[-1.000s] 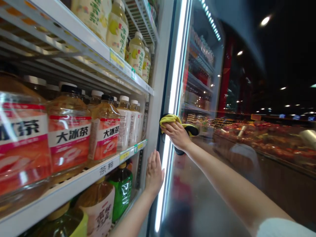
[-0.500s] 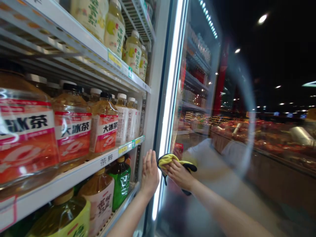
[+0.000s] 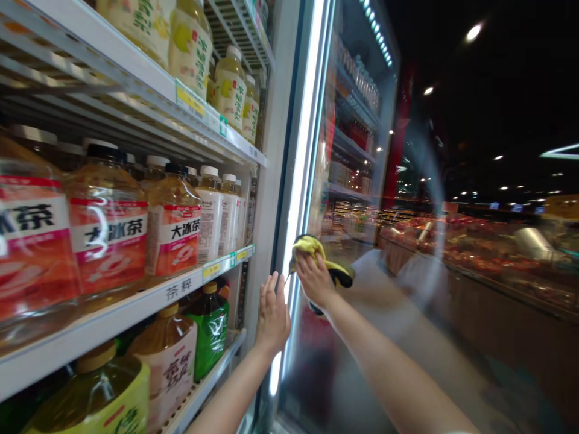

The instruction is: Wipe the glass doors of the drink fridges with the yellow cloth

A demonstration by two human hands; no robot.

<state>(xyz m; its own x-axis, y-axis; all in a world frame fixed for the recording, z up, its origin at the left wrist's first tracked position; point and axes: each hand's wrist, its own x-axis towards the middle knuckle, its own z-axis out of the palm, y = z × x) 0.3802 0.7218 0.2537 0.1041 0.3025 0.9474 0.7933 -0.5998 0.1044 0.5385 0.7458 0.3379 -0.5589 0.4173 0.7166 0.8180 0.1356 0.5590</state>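
My right hand [image 3: 315, 278] presses a crumpled yellow and black cloth [image 3: 312, 245] against the lit edge of the glass door [image 3: 344, 337]. Part of the cloth hangs out to the right of the hand, and its underside is hidden. Lower and to the left, my left hand [image 3: 273, 319] is raised beside the white cooler frame [image 3: 265, 211], fingers stretched out and holding nothing. A bright vertical light strip [image 3: 302, 169] runs behind both hands.
Shelves of bottled drinks fill the left side: large orange-labelled tea bottles [image 3: 111, 229], pear drink bottles [image 3: 230, 90] above, and a green bottle [image 3: 210, 325] below. A shelf edge [image 3: 136, 307] juts toward me. Market displays [image 3: 488, 265] lie beyond the glass.
My right hand has moved the cloth upward along the door's edge. My left hand stays at about the same place. The view has shifted slightly, so the shelves sit further left.
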